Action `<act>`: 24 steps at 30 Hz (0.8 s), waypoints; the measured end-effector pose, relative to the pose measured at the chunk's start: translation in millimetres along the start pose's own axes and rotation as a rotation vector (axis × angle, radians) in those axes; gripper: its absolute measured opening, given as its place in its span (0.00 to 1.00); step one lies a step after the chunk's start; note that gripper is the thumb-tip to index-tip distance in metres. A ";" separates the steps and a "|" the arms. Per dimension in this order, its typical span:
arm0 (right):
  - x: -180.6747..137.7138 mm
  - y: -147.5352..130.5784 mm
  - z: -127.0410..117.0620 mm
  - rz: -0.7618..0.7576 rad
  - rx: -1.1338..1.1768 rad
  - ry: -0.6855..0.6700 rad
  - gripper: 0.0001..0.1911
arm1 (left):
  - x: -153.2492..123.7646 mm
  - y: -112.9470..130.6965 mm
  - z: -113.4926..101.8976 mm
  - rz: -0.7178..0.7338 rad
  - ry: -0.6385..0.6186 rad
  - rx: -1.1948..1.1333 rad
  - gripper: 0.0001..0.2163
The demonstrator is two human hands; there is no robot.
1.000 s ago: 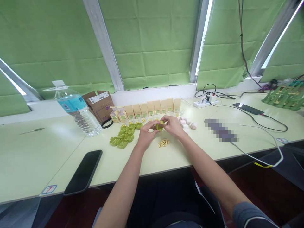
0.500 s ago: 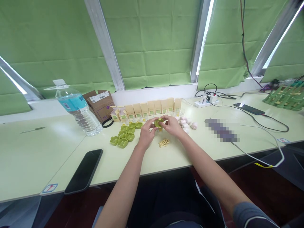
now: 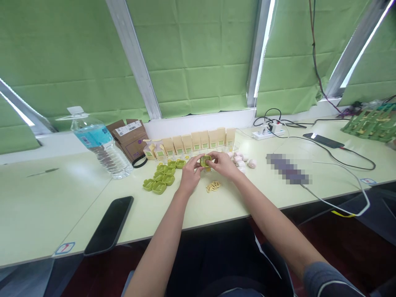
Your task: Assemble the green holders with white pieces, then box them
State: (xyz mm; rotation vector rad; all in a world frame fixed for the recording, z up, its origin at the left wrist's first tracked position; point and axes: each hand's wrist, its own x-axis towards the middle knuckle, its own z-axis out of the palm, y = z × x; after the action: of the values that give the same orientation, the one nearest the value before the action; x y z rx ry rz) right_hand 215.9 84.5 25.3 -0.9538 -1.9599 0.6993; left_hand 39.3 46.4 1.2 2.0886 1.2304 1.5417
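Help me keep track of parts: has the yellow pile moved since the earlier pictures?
No; the yellow pile keeps its place relative to the table edge.

Small green cup [image 3: 204,159], turned between left hand [image 3: 189,175] and right hand [image 3: 225,166] — askew a second ago, hollow now squarely in view

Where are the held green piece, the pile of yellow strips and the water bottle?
green piece [image 3: 204,159]: head view, on its visible face
pile of yellow strips [image 3: 213,187]: head view, middle of the pile
water bottle [image 3: 104,149]: head view, middle of its body
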 end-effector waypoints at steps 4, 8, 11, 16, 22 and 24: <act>1.3 2.5 0.0 0.014 0.052 0.009 0.10 | -0.6 1.2 0.4 0.001 -0.001 -0.012 0.24; 1.8 1.8 0.1 0.029 0.066 0.032 0.10 | -0.9 2.3 -0.3 -0.003 -0.006 -0.030 0.24; 1.3 1.1 0.3 0.030 0.067 0.035 0.09 | -0.3 3.4 -1.2 0.004 -0.003 -0.011 0.24; 1.3 2.2 1.1 0.015 0.076 0.052 0.09 | 1.0 6.4 -2.7 0.037 -0.028 0.037 0.24; 1.3 3.8 3.1 -0.024 0.043 0.048 0.08 | 1.5 9.8 -4.1 0.018 -0.019 0.061 0.21; 1.3 2.7 2.3 -0.020 0.031 0.033 0.10 | 1.4 10.3 -4.2 0.008 -0.019 0.078 0.21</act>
State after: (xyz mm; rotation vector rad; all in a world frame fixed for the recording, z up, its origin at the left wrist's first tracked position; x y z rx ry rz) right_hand 214.5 86.9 22.7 -0.9203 -1.9217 0.6967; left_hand 40.5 40.2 10.5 2.1545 1.2968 1.4959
